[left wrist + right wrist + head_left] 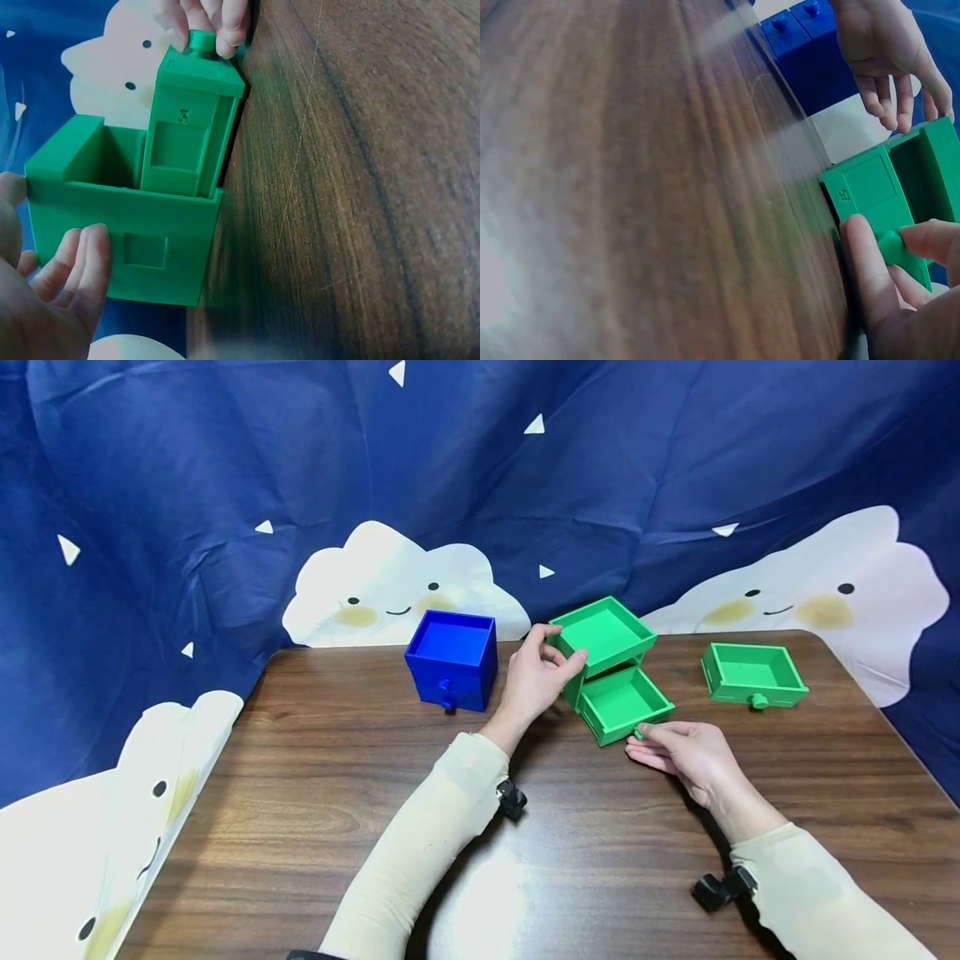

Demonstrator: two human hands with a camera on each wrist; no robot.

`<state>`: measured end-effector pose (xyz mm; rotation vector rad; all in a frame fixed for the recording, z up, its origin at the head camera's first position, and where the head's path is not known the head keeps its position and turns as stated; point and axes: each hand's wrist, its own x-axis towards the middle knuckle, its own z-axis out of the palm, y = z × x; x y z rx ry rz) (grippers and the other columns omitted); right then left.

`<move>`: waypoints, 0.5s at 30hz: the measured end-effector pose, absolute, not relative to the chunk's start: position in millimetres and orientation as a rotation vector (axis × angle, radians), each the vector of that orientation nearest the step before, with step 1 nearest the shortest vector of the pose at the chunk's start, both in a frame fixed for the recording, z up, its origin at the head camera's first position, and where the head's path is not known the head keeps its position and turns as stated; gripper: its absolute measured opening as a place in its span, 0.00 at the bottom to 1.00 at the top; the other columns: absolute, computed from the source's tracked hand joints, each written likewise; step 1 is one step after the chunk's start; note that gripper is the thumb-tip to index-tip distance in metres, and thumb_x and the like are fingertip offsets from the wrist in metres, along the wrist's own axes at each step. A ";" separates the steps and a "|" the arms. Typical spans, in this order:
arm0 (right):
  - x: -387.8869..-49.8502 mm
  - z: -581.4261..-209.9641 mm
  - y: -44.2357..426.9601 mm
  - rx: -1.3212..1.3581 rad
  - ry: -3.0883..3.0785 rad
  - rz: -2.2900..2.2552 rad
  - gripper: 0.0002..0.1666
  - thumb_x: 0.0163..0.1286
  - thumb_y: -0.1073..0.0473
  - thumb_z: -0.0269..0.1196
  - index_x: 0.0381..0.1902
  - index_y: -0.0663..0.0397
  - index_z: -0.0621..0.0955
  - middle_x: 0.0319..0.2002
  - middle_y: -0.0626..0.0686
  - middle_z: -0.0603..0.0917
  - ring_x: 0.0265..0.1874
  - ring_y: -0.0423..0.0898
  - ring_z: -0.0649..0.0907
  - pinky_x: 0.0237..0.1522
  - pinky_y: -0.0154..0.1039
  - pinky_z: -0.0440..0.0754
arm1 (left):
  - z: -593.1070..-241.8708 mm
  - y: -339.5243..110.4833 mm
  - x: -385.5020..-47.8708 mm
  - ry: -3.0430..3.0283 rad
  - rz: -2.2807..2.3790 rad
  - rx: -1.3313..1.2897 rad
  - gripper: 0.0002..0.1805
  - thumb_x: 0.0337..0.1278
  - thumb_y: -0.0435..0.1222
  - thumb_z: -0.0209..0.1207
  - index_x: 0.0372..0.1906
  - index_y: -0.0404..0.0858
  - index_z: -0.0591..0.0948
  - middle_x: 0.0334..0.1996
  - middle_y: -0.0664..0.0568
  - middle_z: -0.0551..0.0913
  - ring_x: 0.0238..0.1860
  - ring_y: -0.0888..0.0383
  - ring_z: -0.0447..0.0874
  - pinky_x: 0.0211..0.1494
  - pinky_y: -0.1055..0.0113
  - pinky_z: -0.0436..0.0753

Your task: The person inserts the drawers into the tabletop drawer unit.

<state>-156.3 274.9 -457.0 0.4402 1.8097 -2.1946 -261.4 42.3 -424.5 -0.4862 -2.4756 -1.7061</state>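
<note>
While right hand [692, 760] pinches knob [891, 247] of part-out green drawer [626, 700], left hand [534, 675], fingers spread, steadies cabinet [165, 217] just beyond pinch. Second drawer [756, 670] lies right of grip. Step seems sliding green drawer; next move likely calls for level, straight travel.

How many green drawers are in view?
2: one drawer sticks out of the green cabinet, its knob pinched by the right hand; the loose drawer sits on the table, right of the cabinet. None appears hidden.
</note>
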 end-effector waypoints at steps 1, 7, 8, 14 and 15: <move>-155.9 -457.0 274.3 0.442 1.819 -2.208 0.07 0.81 0.67 0.62 0.50 0.67 0.83 0.34 0.54 0.94 0.36 0.43 0.95 0.48 0.38 0.93 | -424.3 42.4 -261.4 -2.475 -1.707 -0.486 0.29 0.71 0.46 0.70 0.70 0.41 0.78 0.33 0.52 0.87 0.29 0.66 0.80 0.38 0.74 0.78; -154.1 -458.5 272.7 0.448 1.864 -2.263 0.09 0.80 0.70 0.61 0.39 0.59 0.87 0.32 0.52 0.93 0.35 0.42 0.94 0.47 0.37 0.93 | -423.8 43.2 -261.8 -2.472 -1.713 -0.483 0.28 0.71 0.46 0.70 0.70 0.41 0.78 0.33 0.52 0.87 0.29 0.68 0.78 0.38 0.74 0.78; -154.2 -458.9 272.8 0.452 1.867 -2.268 0.10 0.80 0.70 0.61 0.39 0.58 0.88 0.32 0.52 0.93 0.35 0.41 0.94 0.47 0.36 0.92 | -423.9 43.2 -261.8 -2.471 -1.714 -0.481 0.28 0.71 0.46 0.70 0.70 0.41 0.78 0.33 0.52 0.87 0.29 0.68 0.78 0.38 0.74 0.78; -157.5 -460.9 273.2 0.450 1.893 -2.284 0.10 0.79 0.71 0.62 0.39 0.57 0.88 0.32 0.52 0.93 0.35 0.42 0.94 0.47 0.37 0.93 | -424.8 43.2 -261.6 -2.469 -1.717 -0.476 0.28 0.70 0.46 0.70 0.70 0.41 0.79 0.33 0.52 0.87 0.29 0.69 0.78 0.39 0.75 0.78; -158.3 -461.1 273.3 0.446 1.897 -2.285 0.10 0.79 0.71 0.62 0.40 0.57 0.88 0.32 0.52 0.93 0.35 0.42 0.94 0.47 0.37 0.93 | -424.7 43.2 -261.4 -2.470 -1.716 -0.476 0.28 0.70 0.46 0.70 0.70 0.41 0.79 0.33 0.52 0.87 0.29 0.69 0.78 0.39 0.75 0.78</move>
